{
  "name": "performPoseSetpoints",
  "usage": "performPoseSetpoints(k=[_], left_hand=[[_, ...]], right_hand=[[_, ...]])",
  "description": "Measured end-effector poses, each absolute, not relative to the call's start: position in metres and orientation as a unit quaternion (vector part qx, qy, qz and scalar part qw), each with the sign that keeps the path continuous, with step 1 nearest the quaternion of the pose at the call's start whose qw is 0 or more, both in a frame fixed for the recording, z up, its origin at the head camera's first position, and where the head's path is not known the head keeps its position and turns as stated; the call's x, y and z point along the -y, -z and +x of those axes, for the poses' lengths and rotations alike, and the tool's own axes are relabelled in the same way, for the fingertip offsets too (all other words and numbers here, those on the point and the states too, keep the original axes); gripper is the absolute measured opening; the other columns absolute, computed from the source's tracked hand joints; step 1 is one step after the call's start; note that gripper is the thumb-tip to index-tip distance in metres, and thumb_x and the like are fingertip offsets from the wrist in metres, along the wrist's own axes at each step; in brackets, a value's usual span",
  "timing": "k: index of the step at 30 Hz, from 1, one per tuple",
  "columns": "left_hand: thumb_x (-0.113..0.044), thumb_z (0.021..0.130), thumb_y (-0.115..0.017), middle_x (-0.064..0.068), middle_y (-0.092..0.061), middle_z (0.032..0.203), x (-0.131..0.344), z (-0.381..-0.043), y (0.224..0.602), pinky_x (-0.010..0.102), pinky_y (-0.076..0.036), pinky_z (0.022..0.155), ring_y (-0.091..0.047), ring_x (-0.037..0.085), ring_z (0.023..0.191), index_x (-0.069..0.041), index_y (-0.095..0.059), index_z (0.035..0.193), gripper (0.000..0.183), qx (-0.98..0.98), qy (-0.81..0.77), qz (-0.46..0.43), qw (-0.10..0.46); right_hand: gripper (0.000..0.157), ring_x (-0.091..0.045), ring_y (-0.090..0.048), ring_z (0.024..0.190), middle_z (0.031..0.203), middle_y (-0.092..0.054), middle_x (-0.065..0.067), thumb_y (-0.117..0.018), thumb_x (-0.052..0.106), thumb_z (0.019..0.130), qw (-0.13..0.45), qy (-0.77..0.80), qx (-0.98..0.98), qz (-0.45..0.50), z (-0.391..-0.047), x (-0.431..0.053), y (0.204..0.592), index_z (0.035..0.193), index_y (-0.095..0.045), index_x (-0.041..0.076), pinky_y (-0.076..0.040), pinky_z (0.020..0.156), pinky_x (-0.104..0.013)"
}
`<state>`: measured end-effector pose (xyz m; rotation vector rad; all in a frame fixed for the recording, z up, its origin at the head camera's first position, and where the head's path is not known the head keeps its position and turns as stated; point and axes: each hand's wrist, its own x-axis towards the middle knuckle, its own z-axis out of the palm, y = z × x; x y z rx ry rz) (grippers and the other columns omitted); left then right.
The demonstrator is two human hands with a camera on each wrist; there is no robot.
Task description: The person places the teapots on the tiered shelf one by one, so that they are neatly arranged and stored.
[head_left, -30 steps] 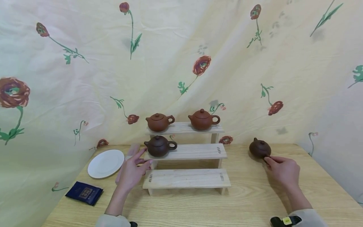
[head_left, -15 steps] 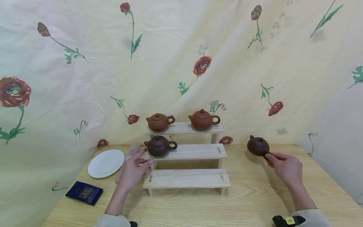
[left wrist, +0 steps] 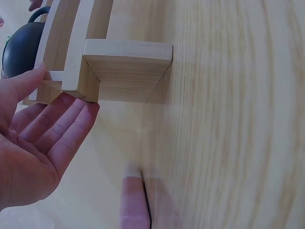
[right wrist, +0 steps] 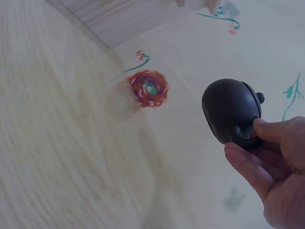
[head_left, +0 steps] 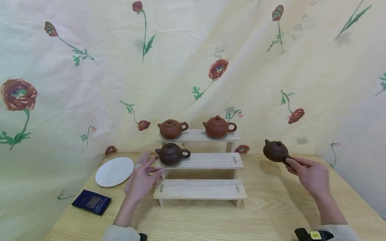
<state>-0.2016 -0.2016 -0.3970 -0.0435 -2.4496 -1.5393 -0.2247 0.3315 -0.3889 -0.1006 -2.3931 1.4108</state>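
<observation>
My right hand (head_left: 313,177) pinches the handle of a small dark brown teapot (head_left: 275,151), held up above the right side of the table. In the right wrist view the teapot (right wrist: 231,112) has its lid on, and thumb and fingers close on its loop handle. At the left end of a three-step wooden display stand (head_left: 199,189), my left hand (head_left: 141,182) holds the end of the middle step between thumb and fingers. Another dark teapot (head_left: 170,154) sits on that step, beside my fingertips. Two reddish-brown teapots, one left (head_left: 171,129) and one right (head_left: 217,127), stand on the top step.
A white plate (head_left: 114,171) lies left of the stand, with a dark blue packet (head_left: 91,202) in front of it. A folded pinkish strip (head_left: 144,158) lies between plate and stand. A flowered cloth (head_left: 181,67) hangs behind the wooden table (head_left: 211,224).
My right hand has raised the dark teapot off the table and drawn back slightly to the right. My left hand stays at the stand. The head view has shifted a little.
</observation>
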Motion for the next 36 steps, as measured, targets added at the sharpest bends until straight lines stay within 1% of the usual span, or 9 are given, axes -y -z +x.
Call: performPoseSetpoints(k=[4,12,15,17,19,22,26,32,36], left_hand=[[-0.017,0.096,-0.079,0.015,-0.081,0.104,0.201,-0.203,0.397,0.023,-0.057,0.062,-0.079,0.02,0.079,-0.007,-0.056,0.153,0.062,0.841,0.527,-0.013,0.122],[-0.016,0.096,-0.079,0.015,-0.081,0.105,0.201,-0.202,0.395,0.022,-0.056,0.062,-0.079,0.02,0.08,-0.005,-0.054,0.154,0.064,0.836,0.535,-0.018,0.118],[-0.016,0.096,-0.079,0.016,-0.081,0.105,0.2,-0.201,0.394,0.022,-0.056,0.061,-0.079,0.021,0.081,-0.005,-0.054,0.154,0.064,0.834,0.538,-0.017,0.117],[-0.016,0.096,-0.079,0.016,-0.081,0.105,0.2,-0.201,0.395,0.022,-0.056,0.062,-0.079,0.022,0.082,-0.005,-0.054,0.154,0.064,0.833,0.54,-0.017,0.117],[-0.016,0.096,-0.079,0.016,-0.081,0.106,0.2,-0.2,0.394,0.022,-0.057,0.062,-0.079,0.022,0.082,-0.005,-0.054,0.154,0.064,0.835,0.538,-0.017,0.117],[-0.018,0.096,-0.079,0.015,-0.081,0.107,0.2,-0.2,0.395,0.022,-0.057,0.063,-0.079,0.021,0.082,-0.006,-0.054,0.154,0.064,0.838,0.534,-0.014,0.115],[-0.018,0.096,-0.079,0.014,-0.081,0.107,0.2,-0.2,0.394,0.022,-0.057,0.063,-0.079,0.02,0.082,-0.006,-0.053,0.155,0.065,0.84,0.53,-0.014,0.115],[-0.018,0.096,-0.079,0.013,-0.081,0.105,0.2,-0.2,0.394,0.022,-0.057,0.063,-0.079,0.018,0.081,-0.006,-0.054,0.154,0.064,0.841,0.529,-0.012,0.116],[-0.018,0.096,-0.079,0.015,-0.081,0.105,0.2,-0.201,0.394,0.022,-0.056,0.063,-0.078,0.02,0.081,-0.006,-0.054,0.154,0.064,0.839,0.532,-0.014,0.116]], right_hand=[[0.04,0.001,-0.076,0.07,0.077,-0.073,0.029,-0.068,0.016,0.104,0.176,-0.529,0.83,-0.002,-0.225,-0.332,0.381,0.122,-0.068,-0.021,-0.06,0.066,-0.019],[0.038,-0.001,-0.077,0.075,0.085,-0.075,0.023,-0.066,0.013,0.105,0.146,-0.537,0.831,0.025,-0.225,-0.334,0.372,0.124,-0.067,-0.02,-0.062,0.07,-0.022],[0.028,-0.001,-0.077,0.076,0.087,-0.076,0.021,-0.066,0.013,0.105,0.137,-0.548,0.824,0.04,-0.225,-0.336,0.369,0.12,-0.075,-0.009,-0.062,0.071,-0.022],[0.018,-0.002,-0.078,0.077,0.088,-0.078,0.019,-0.066,0.012,0.105,0.129,-0.569,0.811,0.049,-0.225,-0.338,0.367,0.113,-0.082,0.008,-0.062,0.071,-0.022],[0.021,-0.003,-0.078,0.077,0.087,-0.079,0.016,-0.067,0.011,0.105,0.122,-0.592,0.794,0.057,-0.225,-0.34,0.366,0.105,-0.083,0.023,-0.062,0.071,-0.022],[0.03,-0.004,-0.078,0.077,0.086,-0.081,0.011,-0.066,0.009,0.104,0.113,-0.624,0.771,0.065,-0.226,-0.342,0.364,0.097,-0.082,0.034,-0.061,0.071,-0.022],[0.029,-0.005,-0.079,0.077,0.086,-0.081,0.01,-0.066,0.008,0.104,0.107,-0.635,0.762,0.072,-0.225,-0.343,0.361,0.099,-0.083,0.031,-0.061,0.071,-0.022],[0.027,-0.005,-0.079,0.079,0.087,-0.081,0.012,-0.066,0.012,0.105,0.107,-0.596,0.793,0.071,-0.225,-0.343,0.357,0.103,-0.082,0.033,-0.061,0.071,-0.02],[0.024,-0.005,-0.079,0.08,0.089,-0.081,0.012,-0.066,0.011,0.105,0.107,-0.584,0.8,0.08,-0.224,-0.341,0.353,0.107,-0.083,0.028,-0.061,0.072,-0.021]])
